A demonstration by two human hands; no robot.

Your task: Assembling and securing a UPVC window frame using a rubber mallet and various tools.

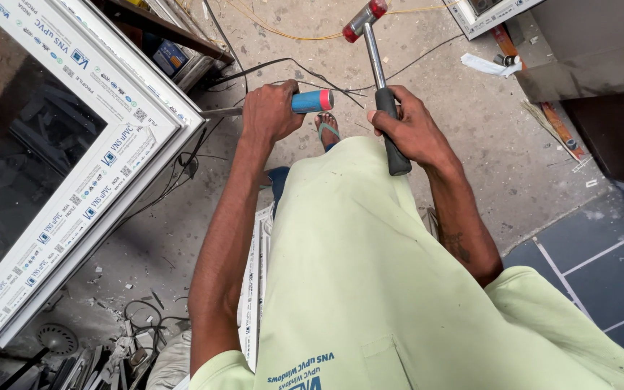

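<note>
Hammer point(378, 79), top centre: right hand point(414, 130) clenched on its black grip, red head raised. Left hand point(269, 112) fisted around a blue-handled tool point(294, 103) touching the white window frame point(84, 188) at left. Beyond: dusty speckled concrete floor point(435, 72), loose cables point(297, 68), scrap. Dark tiles point(601, 260) at lower right.

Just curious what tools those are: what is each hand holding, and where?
Left hand grips a chisel-like tool by its blue handle; right hand holds a mallet by its black grip.
</note>
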